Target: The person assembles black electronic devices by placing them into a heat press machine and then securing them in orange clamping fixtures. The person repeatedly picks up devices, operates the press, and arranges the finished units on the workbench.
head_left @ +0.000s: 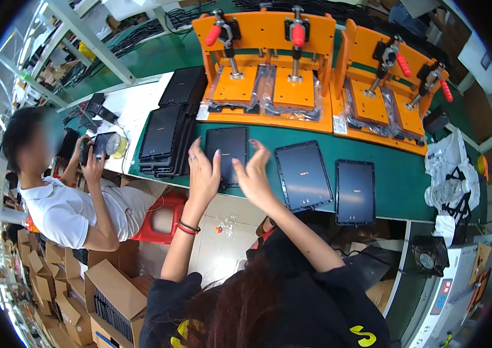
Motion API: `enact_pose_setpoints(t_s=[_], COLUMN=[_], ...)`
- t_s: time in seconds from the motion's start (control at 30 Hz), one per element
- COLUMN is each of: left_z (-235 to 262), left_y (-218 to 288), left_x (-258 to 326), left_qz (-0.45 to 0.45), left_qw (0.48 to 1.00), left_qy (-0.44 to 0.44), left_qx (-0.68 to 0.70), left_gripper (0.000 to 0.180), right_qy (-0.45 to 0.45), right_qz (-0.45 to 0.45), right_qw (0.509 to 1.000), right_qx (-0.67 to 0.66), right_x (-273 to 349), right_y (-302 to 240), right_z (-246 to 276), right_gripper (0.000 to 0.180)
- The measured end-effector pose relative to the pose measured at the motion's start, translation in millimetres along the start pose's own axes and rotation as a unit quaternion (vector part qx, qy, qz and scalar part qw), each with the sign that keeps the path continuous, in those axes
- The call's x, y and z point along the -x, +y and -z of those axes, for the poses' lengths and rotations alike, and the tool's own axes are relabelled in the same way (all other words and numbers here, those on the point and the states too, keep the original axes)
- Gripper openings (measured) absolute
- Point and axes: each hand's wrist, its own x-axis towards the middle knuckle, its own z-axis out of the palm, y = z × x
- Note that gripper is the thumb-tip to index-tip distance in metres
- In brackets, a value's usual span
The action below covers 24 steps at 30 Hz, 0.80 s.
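Observation:
My left hand (203, 176) is over the left edge of a flat black rectangular panel (228, 142) on the green tabletop, thumb and fingers apart. Along the panel's right edge is my right hand (253, 175), also with fingers spread. Neither hand closes around the panel; whether the fingertips touch it I cannot tell. To the right, a second black panel (303, 174) lies slightly turned, and a third panel (355, 191) rests close to the table's near edge. A tall stack of black panels (162, 137) stands left of my left hand.
Behind are two orange clamping fixtures (268, 35) (368, 49) with red-handled clamps. A co-worker (78, 197) sits at the left, holding a dark device. A clear plastic bag (452, 191) lies at the right. Open cardboard boxes (119, 290) stand on the floor at lower left.

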Motion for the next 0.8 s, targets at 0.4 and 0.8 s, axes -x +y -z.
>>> enact_pose_setpoints(t_s=[0.4, 0.8], left_z=[-6.8, -61.4], left_y=[32.1, 165.3], left_x=[45.8, 77.9], left_qz=[0.187, 0.108], left_qw=[0.909, 0.858], left_qy=[0.048, -0.026], left_qx=[0.369, 0.501], left_gripper=[0.05, 0.054], right_qy=[0.093, 0.18], right_qz=[0.001, -0.103], right_qw=[0.986, 0.963], right_qx=[-0.135, -0.173], right_x=[24.6, 44.3], right_y=[-16.4, -11.0], right_z=[23.3, 181.2], right_gripper=[0.051, 0.044])
